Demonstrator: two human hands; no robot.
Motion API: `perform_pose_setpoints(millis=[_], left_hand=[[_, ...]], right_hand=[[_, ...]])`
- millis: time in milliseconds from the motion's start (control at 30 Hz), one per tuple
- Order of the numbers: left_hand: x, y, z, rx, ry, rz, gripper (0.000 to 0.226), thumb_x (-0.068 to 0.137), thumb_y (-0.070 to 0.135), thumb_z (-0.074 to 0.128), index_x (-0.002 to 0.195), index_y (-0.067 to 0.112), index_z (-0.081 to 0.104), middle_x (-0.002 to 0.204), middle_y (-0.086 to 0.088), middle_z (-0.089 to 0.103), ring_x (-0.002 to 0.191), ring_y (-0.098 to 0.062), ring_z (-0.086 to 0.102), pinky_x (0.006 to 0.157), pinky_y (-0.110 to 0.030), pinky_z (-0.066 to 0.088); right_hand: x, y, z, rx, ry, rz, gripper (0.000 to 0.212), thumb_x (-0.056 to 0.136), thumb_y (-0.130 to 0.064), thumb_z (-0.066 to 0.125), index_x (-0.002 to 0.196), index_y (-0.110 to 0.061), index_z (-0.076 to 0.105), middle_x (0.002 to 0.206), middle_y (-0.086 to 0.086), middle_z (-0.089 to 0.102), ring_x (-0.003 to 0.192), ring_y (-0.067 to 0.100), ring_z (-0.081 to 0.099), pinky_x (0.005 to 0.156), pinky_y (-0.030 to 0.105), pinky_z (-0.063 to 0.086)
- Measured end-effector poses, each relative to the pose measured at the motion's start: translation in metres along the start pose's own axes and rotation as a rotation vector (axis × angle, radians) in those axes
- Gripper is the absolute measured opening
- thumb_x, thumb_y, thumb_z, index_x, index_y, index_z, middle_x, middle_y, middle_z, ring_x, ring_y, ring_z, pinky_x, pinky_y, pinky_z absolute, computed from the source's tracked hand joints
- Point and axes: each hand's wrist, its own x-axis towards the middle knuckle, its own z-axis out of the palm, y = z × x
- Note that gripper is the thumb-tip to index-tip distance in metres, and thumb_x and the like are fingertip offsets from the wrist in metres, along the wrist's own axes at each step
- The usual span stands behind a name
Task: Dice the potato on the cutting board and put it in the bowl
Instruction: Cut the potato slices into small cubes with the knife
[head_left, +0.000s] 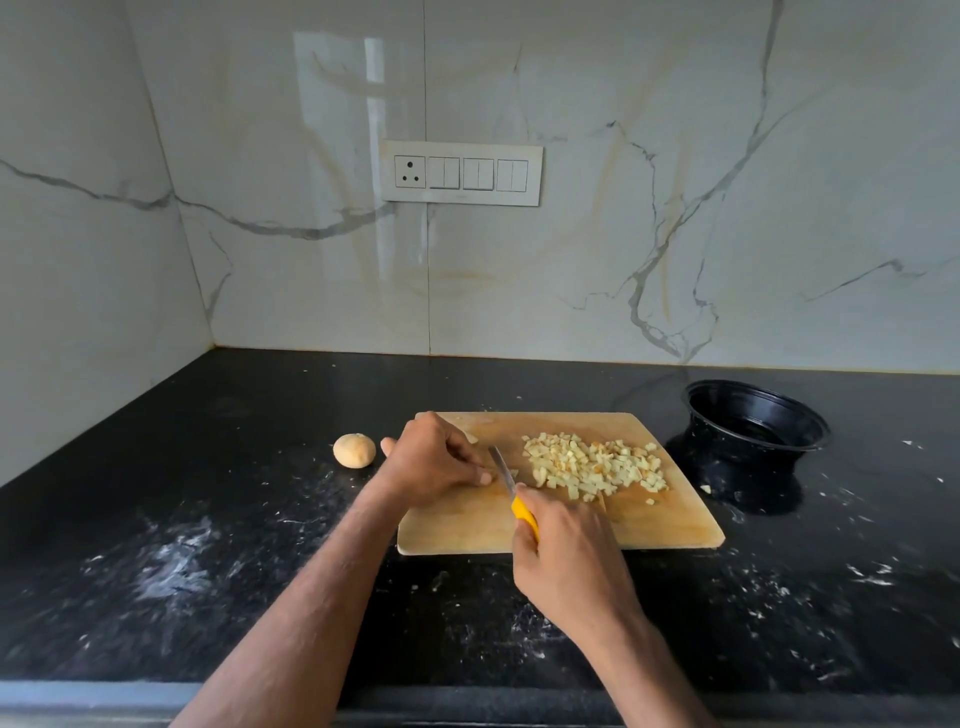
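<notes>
On the wooden cutting board (649, 525), near its middle-left, both hands were at work. The right hand (566, 556) gripped a knife (511, 493) by its yellow handle, fingers curled round it, blade pointing up and away twd the back-left, tip down at the board. The left hand (434, 457) sat just left of the blade, fingers curled down over a small bit of potato; what it pinched was mostly hidden under the fingers, so only a pale sliver showed beside the blade. Thumb stuck out to the left, off the board edge.

Right of the blade lay the diced potato (597, 465), a loose pile of pale yellow cubes spread over the board's middle & right part, w/ a few strays near the front-right. One small piece lay off the board on the counter, by the bowl's base.

The black bowl (756, 415) stood on the counter just beyond the board's right rear corner, not touching it; nothing could be seen inside it. A round, tan piece of unpeeled potato (354, 450) sat on the counter left of the board, near the left thumb but apart.

The black counter (208, 519) carried white smears & specks. Behind, a marble-look wall w/ a white switch plate (461, 172).
</notes>
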Motion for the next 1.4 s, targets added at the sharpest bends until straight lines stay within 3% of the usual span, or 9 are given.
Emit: perform_pose_setpoints(millis=[67,133,200,300,533,767,1000,1200,1400], left_hand=[[0.000,-0.001,-0.002,-0.024,-0.030,0.012,0.013,0.069,0.022,0.093,0.069,0.027,0.081,0.069,0.018,0.072,0.073,0.006,0.063,0.072,-0.018,0.047],[0.001,-0.003,-0.003,-0.025,-0.056,0.029,0.016,0.073,0.016,0.090,0.071,0.028,0.081,0.070,0.018,0.073,0.072,0.008,0.064,0.065,-0.008,0.045],[0.001,-0.002,-0.002,-0.022,-0.045,0.015,0.014,0.074,0.016,0.090,0.071,0.027,0.081,0.070,0.018,0.072,0.072,0.007,0.064,0.069,-0.010,0.044],[0.001,0.000,0.001,-0.026,-0.004,-0.041,0.011,0.073,0.018,0.090,0.070,0.025,0.081,0.068,0.017,0.072,0.073,0.003,0.063,0.081,-0.028,0.047],[0.002,0.001,0.005,-0.055,0.008,-0.072,0.021,0.072,0.014,0.091,0.065,0.030,0.078,0.064,0.018,0.070,0.067,0.012,0.061,0.059,-0.003,0.040],[0.001,-0.001,0.004,-0.066,0.007,-0.065,0.019,0.073,0.018,0.091,0.065,0.029,0.077,0.060,0.019,0.067,0.065,0.012,0.059,0.057,-0.004,0.041],[-0.002,-0.004,-0.004,-0.069,-0.044,-0.016,0.011,0.080,0.013,0.085,0.087,0.021,0.083,0.081,0.012,0.075,0.079,0.005,0.067,0.069,-0.008,0.049],[-0.003,-0.002,-0.005,-0.056,0.002,-0.023,0.010,0.073,0.014,0.090,0.073,0.020,0.082,0.072,0.008,0.074,0.071,-0.001,0.065,0.071,-0.020,0.053],[-0.002,-0.002,-0.003,-0.055,-0.003,-0.056,0.010,0.074,0.014,0.089,0.074,0.021,0.082,0.075,0.009,0.075,0.075,0.000,0.066,0.069,-0.012,0.049]], right_hand=[[0.003,-0.004,0.003,0.010,0.017,-0.007,0.043,0.097,-0.026,0.057,0.140,-0.020,0.058,0.086,-0.009,0.074,0.055,0.001,0.058,0.052,0.003,0.043],[0.005,-0.007,0.006,0.013,0.031,-0.007,0.043,0.098,-0.027,0.056,0.141,-0.021,0.057,0.086,-0.009,0.074,0.057,0.002,0.061,0.056,0.010,0.052],[0.006,-0.007,0.007,0.008,0.039,-0.007,0.043,0.098,-0.028,0.055,0.141,-0.022,0.056,0.089,-0.008,0.074,0.065,0.005,0.066,0.065,0.019,0.059],[0.009,-0.006,0.008,-0.014,0.043,-0.017,0.041,0.098,-0.027,0.053,0.139,-0.021,0.057,0.091,-0.006,0.074,0.073,0.008,0.068,0.072,0.023,0.060],[0.002,-0.004,0.010,0.050,0.002,-0.006,0.044,0.100,-0.025,0.055,0.144,-0.021,0.052,0.100,-0.003,0.072,0.078,0.005,0.065,0.071,0.018,0.057],[-0.022,-0.005,0.006,0.041,-0.010,0.026,0.042,0.099,-0.030,0.056,0.140,-0.025,0.053,0.096,-0.008,0.070,0.077,0.005,0.065,0.070,0.020,0.058],[-0.026,-0.006,-0.006,0.096,0.122,0.072,0.031,0.096,-0.029,0.056,0.126,-0.025,0.065,0.087,-0.012,0.070,0.069,0.004,0.062,0.063,0.021,0.055],[-0.008,-0.014,0.007,0.038,0.096,0.035,0.035,0.099,-0.030,0.053,0.133,-0.025,0.060,0.087,-0.008,0.070,0.072,0.008,0.062,0.065,0.028,0.056],[-0.004,-0.013,0.014,0.030,0.065,0.019,0.043,0.098,-0.032,0.054,0.140,-0.026,0.056,0.084,-0.007,0.068,0.065,0.005,0.057,0.055,0.015,0.046]])
